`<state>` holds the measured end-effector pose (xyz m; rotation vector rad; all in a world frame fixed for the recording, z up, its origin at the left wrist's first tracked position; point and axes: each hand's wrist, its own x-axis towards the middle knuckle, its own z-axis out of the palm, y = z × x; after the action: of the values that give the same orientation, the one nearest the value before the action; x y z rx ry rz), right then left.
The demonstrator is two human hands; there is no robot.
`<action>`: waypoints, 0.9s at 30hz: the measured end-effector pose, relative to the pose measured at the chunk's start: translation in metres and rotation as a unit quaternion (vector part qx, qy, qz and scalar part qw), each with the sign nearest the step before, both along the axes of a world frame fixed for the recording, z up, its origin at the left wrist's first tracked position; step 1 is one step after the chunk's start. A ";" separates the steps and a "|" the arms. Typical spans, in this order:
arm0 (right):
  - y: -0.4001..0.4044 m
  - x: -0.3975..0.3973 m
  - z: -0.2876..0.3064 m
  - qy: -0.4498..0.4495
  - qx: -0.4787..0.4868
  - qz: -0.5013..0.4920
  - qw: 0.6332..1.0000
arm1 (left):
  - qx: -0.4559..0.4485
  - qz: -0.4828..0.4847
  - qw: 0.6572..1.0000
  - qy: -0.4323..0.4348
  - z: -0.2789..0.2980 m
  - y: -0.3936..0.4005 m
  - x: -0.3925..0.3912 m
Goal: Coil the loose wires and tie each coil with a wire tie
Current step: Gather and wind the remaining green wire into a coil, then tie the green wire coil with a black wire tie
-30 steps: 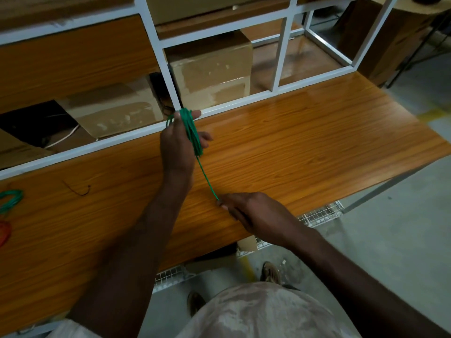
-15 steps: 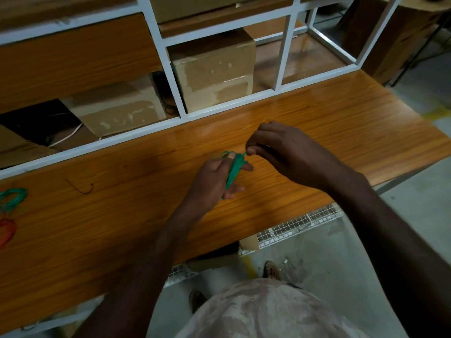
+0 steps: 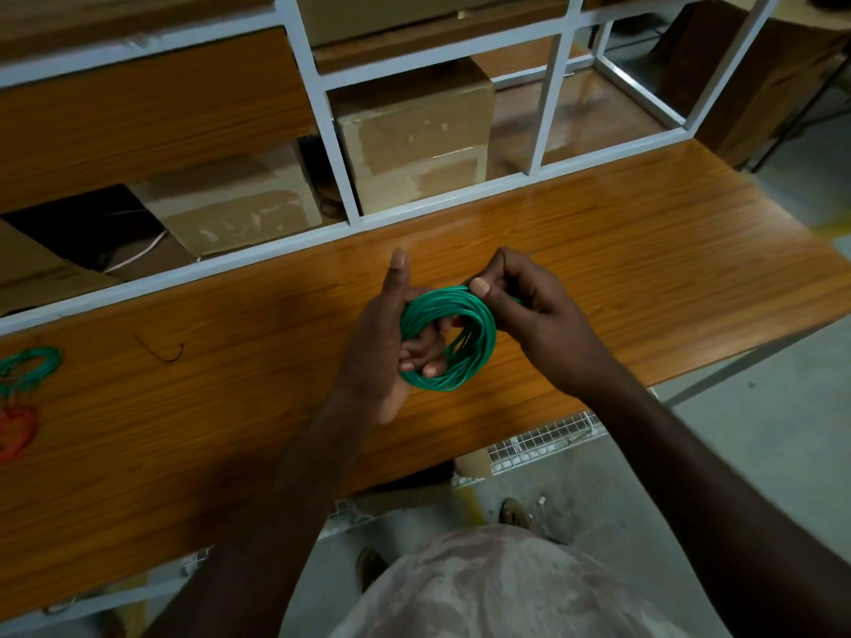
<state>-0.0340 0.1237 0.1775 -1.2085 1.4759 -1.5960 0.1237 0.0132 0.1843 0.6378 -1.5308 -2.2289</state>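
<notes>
Head view, coil: the green wire coil [image 3: 453, 343] was held above the bench [image 3: 644, 250], about midway along it and nearer the front edge than the back rail; it did not rest on the wood.
Head view, left hand: my left hand [image 3: 384, 347] had its fingers [image 3: 421, 356] hooked through the middle of the coil, closed around the near-left side of the loops, thumb standing straight up and free.
Head view, right hand: my right hand [image 3: 529, 310] pinched the top right of the coil between thumb and forefinger, narrow and firm. I could not tell whether the loose end lay under that pinch.
Head view, tie: a thin dark wire tie [image 3: 161, 352] lay on the bench toward the left end, well apart from both hands.
Head view, other coils: a green coil [image 3: 32, 368] and a red coil [image 3: 16, 430] lay at the left edge of the bench.
Step in hand, as I judged it: winding looked finished and the loops needed squaring up before tying.
How to do it well: I reckoned the left fingers should stay through the loops so none sprang off, the right should tuck the end flat, and only then let go to fetch the tie.
Risk: releasing both grips at once would likely let the springy wire fan open.
</notes>
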 end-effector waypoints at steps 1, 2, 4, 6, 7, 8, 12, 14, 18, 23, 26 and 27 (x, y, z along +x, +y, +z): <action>-0.001 0.002 -0.002 -0.001 0.002 -0.021 1.000 | -0.019 0.040 0.999 -0.009 0.002 0.002 -0.002; -0.001 0.005 -0.003 -0.001 0.000 -0.041 0.999 | -0.038 0.083 0.996 -0.017 0.003 0.003 -0.006; -0.001 0.011 -0.004 0.000 -0.007 -0.079 0.997 | -0.080 0.165 0.982 -0.035 0.002 0.004 -0.013; -0.002 0.019 -0.007 0.007 -0.009 -0.105 0.994 | -0.117 0.231 0.964 -0.061 -0.001 0.003 -0.021; -0.001 0.022 -0.010 0.023 -0.007 -0.118 0.993 | -0.126 0.257 0.955 -0.074 -0.002 0.002 -0.024; -0.001 0.024 -0.013 0.052 -0.003 -0.129 0.990 | -0.127 0.277 0.949 -0.083 -0.004 0.002 -0.028; 0.002 0.025 -0.022 0.176 0.015 -0.127 0.976 | -0.069 0.319 0.940 -0.101 -0.006 0.007 -0.043; -0.001 0.020 -0.027 0.235 0.020 -0.118 0.965 | -0.021 0.320 0.941 -0.103 -0.007 0.010 -0.049; -0.010 0.001 -0.036 0.294 0.021 -0.136 0.946 | 0.029 0.325 0.941 -0.091 -0.005 0.017 -0.059; -0.023 -0.011 -0.042 0.299 -0.002 -0.153 0.942 | -0.133 0.280 0.947 -0.082 -0.018 0.026 -0.057; -0.031 -0.011 -0.047 0.294 -0.011 -0.124 0.948 | -0.225 0.290 0.921 -0.128 -0.035 0.031 -0.050; -0.033 -0.008 -0.050 0.289 -0.010 -0.109 0.951 | -0.246 0.308 0.907 -0.151 -0.038 0.032 -0.047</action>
<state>-0.0424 0.0906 0.1272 -1.6671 2.0170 -1.4609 0.0769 0.0449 0.1459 1.1386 -1.6417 -1.2579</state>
